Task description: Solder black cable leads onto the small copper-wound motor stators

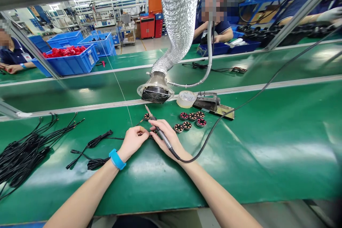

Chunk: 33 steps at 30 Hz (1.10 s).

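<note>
Green matting covers the desk, with a silvery exhaust duct hanging above it and a black fan at the duct's mouth; across the line, people work beside blue bins. Near the middle of the desk, the soldering iron slants through the right hand, its grip pinching the handle between thumb and fingers. Its long axis runs obliquely, metal tip pointing forward and left, away from the person, while the cord end points back and right toward the wrist. Just beyond the tip lies a round part. Left hand, with a blue wristband below it, has its grip pressed together at the fingertips, close to the right one; whatever sits between them is too small to tell. Six more round parts cluster to the right, before a tape roll and a metal stand. Black cables lie heaped far left.
</note>
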### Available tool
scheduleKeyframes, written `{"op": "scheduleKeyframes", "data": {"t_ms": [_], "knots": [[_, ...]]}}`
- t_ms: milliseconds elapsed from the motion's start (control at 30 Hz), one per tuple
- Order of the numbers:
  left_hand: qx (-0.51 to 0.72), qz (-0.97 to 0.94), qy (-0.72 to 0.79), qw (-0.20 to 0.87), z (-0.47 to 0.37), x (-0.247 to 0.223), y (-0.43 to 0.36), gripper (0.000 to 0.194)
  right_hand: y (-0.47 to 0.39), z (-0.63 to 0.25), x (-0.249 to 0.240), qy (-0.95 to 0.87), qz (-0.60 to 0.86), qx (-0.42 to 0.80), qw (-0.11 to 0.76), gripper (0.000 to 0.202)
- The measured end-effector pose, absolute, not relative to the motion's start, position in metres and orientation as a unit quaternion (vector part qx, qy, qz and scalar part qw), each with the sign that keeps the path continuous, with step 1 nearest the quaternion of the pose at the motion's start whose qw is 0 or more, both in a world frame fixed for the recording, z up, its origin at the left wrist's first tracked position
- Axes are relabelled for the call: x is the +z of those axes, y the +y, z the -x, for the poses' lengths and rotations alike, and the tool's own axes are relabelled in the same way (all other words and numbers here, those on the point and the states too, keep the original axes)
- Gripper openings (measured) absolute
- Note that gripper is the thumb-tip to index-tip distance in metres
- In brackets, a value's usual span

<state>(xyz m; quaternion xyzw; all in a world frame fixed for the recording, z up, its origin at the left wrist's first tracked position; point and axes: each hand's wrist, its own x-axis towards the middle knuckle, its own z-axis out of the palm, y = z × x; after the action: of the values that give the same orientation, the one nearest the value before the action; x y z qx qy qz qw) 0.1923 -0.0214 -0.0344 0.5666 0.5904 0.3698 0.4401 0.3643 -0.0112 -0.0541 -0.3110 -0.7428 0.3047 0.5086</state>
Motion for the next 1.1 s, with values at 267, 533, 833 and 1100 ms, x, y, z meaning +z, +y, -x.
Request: {"op": "scheduleKeyframes", "data": {"t_ms": [267,533,833,1100], "knots": [[0.352,-0.601,0.578,0.425,-0.190,-0.034,-0.022,0.021,-0.013,-0.359,-0.058,-0.762,0.306,0.285,0.495,0.042],[0.335,-0.593,0.575,0.453,-0.185,-0.026,-0.021,0.027,-0.013,-0.360,-0.060,-0.755,0.323,0.278,0.498,0.042],[0.323,-0.510,0.615,0.508,-0.188,-0.025,-0.021,0.020,-0.015,-0.359,-0.062,-0.766,0.322,0.272,0.486,0.041],[0.323,-0.508,0.638,0.480,-0.181,-0.032,-0.017,0.021,-0.019,-0.367,-0.049,-0.728,0.371,0.253,0.518,0.030]]}}
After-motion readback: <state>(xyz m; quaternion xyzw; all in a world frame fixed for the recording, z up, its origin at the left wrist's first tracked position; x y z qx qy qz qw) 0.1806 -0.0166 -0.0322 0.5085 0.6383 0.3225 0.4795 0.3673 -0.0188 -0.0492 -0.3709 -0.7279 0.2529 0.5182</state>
